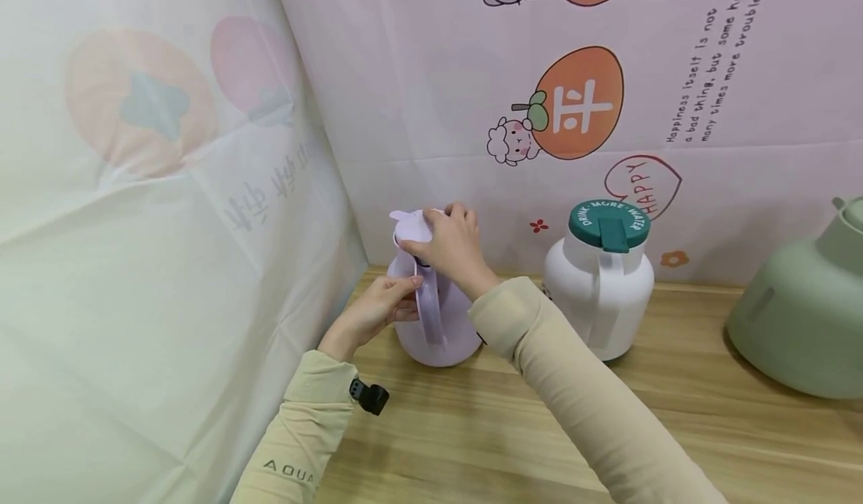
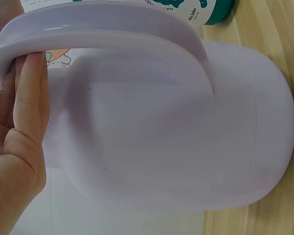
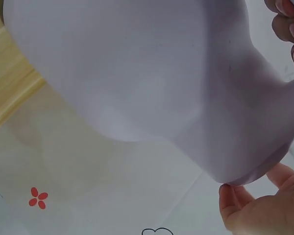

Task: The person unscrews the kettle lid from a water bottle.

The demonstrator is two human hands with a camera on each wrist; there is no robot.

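A pale purple thermos jug stands upright on the table, close to the back wall. Its handle faces me, and my left hand pinches it near the top. In the left wrist view, fingers reach inside the handle loop while the wide jug body fills the picture. From above, my right hand grips the eared lid, thumb at the near side and fingers over the far side. The right wrist view shows its fingertips at the jug's top rim.
To the right stands a white jug with a green lid. Farther right is a large sage green jug. A printed cloth covers the back wall, and another cloth hangs at the left. The wood-grain table lies beneath.
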